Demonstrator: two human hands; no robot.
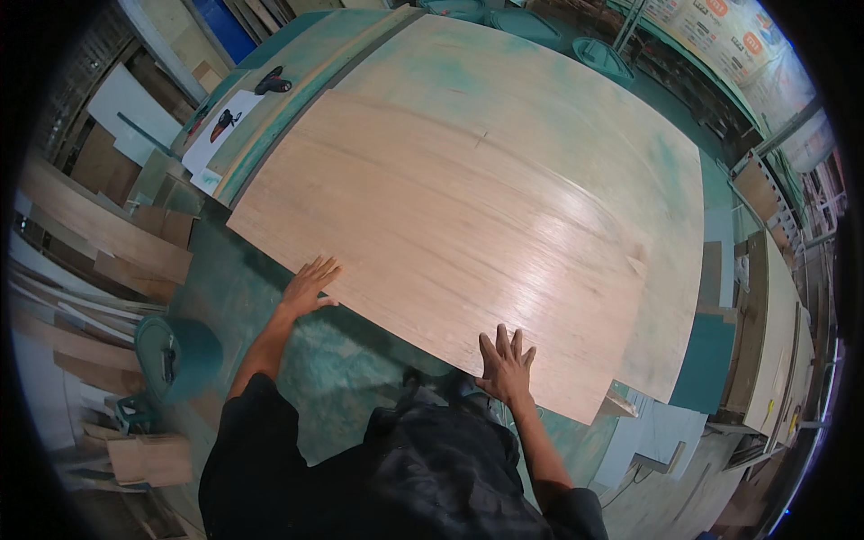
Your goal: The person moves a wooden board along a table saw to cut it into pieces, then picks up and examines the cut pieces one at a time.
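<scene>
A large, pale reddish plywood sheet lies flat on a bigger worktable top stained with green. Its near edge slants from the upper left down to the lower right, jutting past the table toward me. At that edge, on the left, rests my left hand, fingers stretched over the sheet and thumb apart. My right hand is spread flat on the sheet by the near edge, farther right. Neither hand is closed round anything. A small chip or torn spot shows near the sheet's right end.
Beyond a dark strip at the left, a black power drill and a red-and-black power tool lie on a side surface. A green bin stands on the floor at lower left, beside stacked board offcuts. More panels lean at the right.
</scene>
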